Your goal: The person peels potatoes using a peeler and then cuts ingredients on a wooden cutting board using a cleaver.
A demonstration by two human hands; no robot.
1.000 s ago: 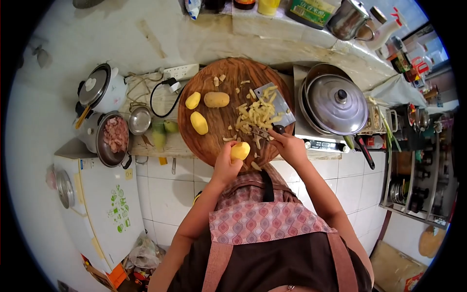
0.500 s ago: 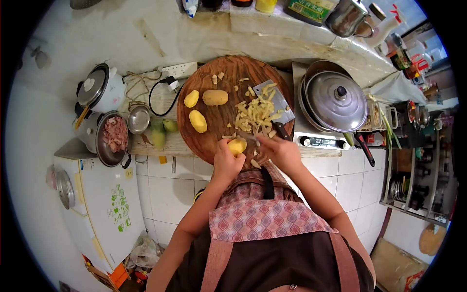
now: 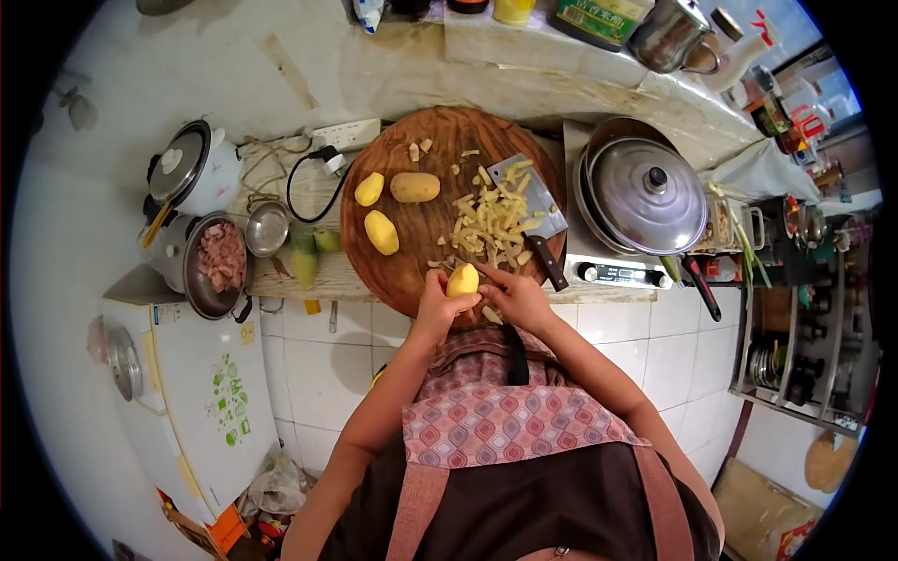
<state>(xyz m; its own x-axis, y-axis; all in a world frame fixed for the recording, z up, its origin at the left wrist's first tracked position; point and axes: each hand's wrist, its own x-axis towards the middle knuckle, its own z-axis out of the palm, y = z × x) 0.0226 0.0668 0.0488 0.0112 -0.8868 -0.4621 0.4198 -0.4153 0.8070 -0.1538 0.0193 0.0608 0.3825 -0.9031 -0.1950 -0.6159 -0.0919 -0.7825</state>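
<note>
My left hand (image 3: 436,307) grips a peeled yellow potato (image 3: 462,280) over the near edge of the round wooden cutting board (image 3: 426,238). My right hand (image 3: 515,297) is beside it, fingertips stretched against the potato's right side. A cleaver (image 3: 531,200) lies flat on the board's right side, its black handle (image 3: 548,263) just beyond my right hand and free of it. Potato strips (image 3: 489,224) are piled on and beside the blade. Three more potatoes (image 3: 382,232) rest on the left half of the board.
A lidded wok (image 3: 645,194) sits on a cooker to the right. At the left are a rice cooker (image 3: 190,171), a pot of meat (image 3: 219,259), a small steel bowl (image 3: 267,229) and a power strip (image 3: 346,136). Bottles line the back ledge.
My right hand has left the cleaver handle and moved left to the potato. My left hand has lifted the potato slightly toward the board's edge. The cleaver has stayed put.
</note>
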